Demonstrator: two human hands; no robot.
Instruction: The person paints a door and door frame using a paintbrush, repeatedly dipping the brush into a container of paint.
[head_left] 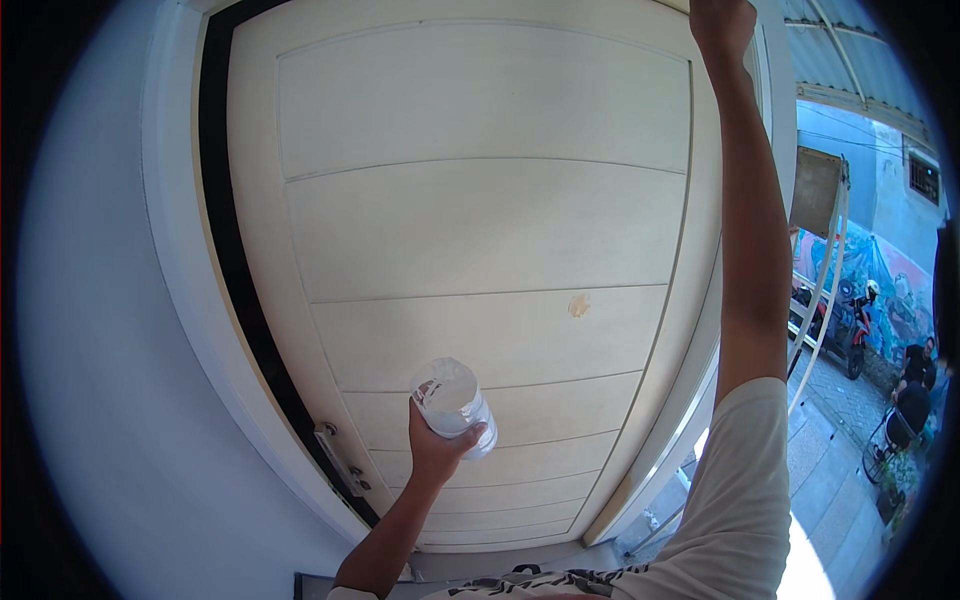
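My left hand (437, 446) is closed round a clear plastic tub (482, 420) with white smears inside its rim, in front of the lower half of a cream panelled door (490, 230). The tub is tilted so its open top shows. High at the upper right, my right hand (722, 25) reaches up by the door's top corner. Its fingers look curled, and the upper picture edge cuts them off, so what they hold is hidden. A tan, rough patch (579, 305) marks the door's right side.
A metal door handle (340, 460) sits at the door's lower left, beside a white wall (100, 300). On the right outside stand a white metal ladder (822, 300), a motorbike (850, 325) and a seated person (915, 370).
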